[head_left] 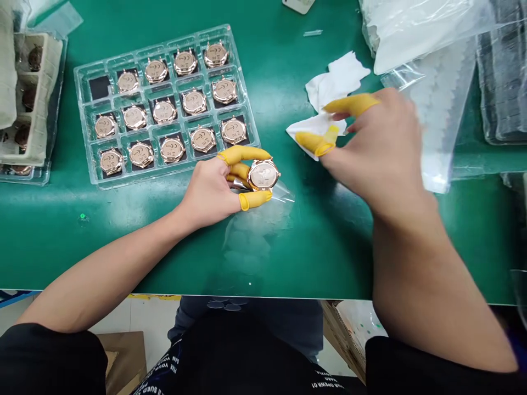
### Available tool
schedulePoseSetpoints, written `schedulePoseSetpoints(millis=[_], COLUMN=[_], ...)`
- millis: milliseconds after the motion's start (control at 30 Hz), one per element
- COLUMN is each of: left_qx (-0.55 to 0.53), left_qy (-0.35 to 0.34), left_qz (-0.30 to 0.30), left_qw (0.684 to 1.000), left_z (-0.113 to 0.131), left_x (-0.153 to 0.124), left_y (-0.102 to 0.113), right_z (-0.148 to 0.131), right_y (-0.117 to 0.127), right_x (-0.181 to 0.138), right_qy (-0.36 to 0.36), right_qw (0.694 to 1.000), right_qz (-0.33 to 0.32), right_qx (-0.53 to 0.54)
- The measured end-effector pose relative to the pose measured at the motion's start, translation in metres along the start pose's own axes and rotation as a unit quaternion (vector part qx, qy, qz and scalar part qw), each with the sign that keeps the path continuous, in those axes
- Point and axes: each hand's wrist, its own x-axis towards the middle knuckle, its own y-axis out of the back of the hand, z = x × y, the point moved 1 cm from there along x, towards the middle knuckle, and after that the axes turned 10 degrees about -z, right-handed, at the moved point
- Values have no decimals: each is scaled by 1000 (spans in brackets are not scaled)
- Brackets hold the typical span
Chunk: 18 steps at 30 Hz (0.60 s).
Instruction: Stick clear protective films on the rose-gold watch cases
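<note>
My left hand (224,186), with yellow finger cots, grips a rose-gold watch case (263,174) between thumb and fingers, its engraved round back facing up. Beneath that hand lies a piece of clear plastic film (282,192). To the right, my right hand (366,137), also in yellow finger cots, has its thumb and fingers around a white cloth (302,127). A second crumpled white cloth (340,77) lies just beyond its fingers. At left, a clear compartment tray (93,178) holds rows of similar watch cases on black pads; its far-left compartment shows only a pad.
Another stack of trays (53,109) with watch parts stands at the left edge. White sheets and plastic bags (436,109) lie at the right, beside clear empty trays (502,82). A small clear strip (313,33) lies on the green table (185,258) near the back.
</note>
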Motion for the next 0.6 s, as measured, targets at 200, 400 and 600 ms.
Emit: schedulePoseSetpoints(millis=[200, 400, 600], left_qx=[-16, 2, 6], left_qy=[1, 6, 10], left_qz=[-4, 1, 7], left_qw=[1000, 1000, 1000], left_z=[0, 1, 1], left_x=[1, 0, 0], left_y=[0, 1, 1], right_z=[8, 13, -1], right_y=[-14, 5, 7], right_x=[9, 11, -2], right_qy=[47, -67, -58], right_qw=[996, 997, 991], right_qz=[74, 42, -72], right_qx=[19, -25, -92])
